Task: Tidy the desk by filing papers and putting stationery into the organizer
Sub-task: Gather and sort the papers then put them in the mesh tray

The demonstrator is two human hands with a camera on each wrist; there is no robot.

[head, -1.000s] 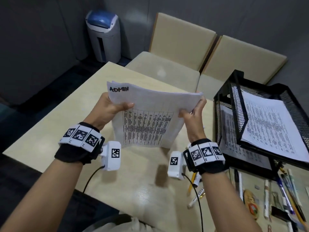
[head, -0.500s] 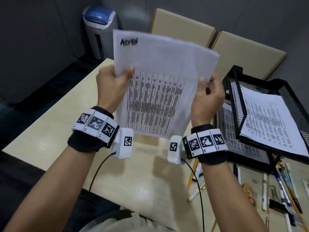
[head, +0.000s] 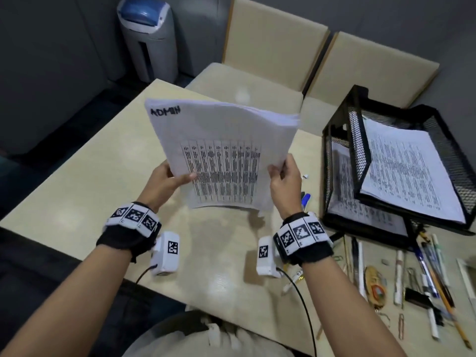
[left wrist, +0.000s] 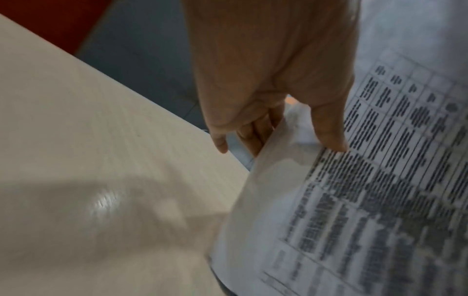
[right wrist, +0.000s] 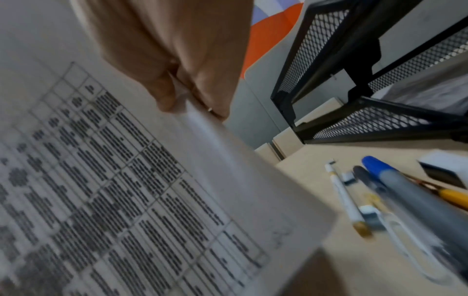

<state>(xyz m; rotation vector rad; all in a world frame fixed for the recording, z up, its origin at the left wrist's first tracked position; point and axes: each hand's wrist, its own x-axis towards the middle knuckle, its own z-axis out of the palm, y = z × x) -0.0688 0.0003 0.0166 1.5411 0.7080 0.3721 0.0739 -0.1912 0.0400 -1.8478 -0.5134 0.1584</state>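
Observation:
A stack of printed papers (head: 224, 150) marked "ADMIN" at its top left stands upright, its bottom edge low over the beige desk (head: 77, 191). My left hand (head: 167, 180) pinches its left edge, thumb on the front, fingers behind (left wrist: 255, 138). My right hand (head: 284, 176) grips its right edge, thumb on the printed table (right wrist: 164, 100). To the right stands a black mesh two-tier paper tray (head: 342, 140) holding printed sheets (head: 409, 168) on both levels. Pens, pencils and clips (head: 401, 276) lie scattered in front of the tray.
Two beige chairs (head: 273, 39) stand behind the desk, and a grey bin with a blue lid (head: 149, 37) is on the floor at the back left. A blue-capped pen (right wrist: 380, 172) and a white pen (right wrist: 344, 198) lie just right of the stack.
The stack was raised high half a second ago; now it has come back down toward the desk, tilted away, with both hands lower on its side edges.

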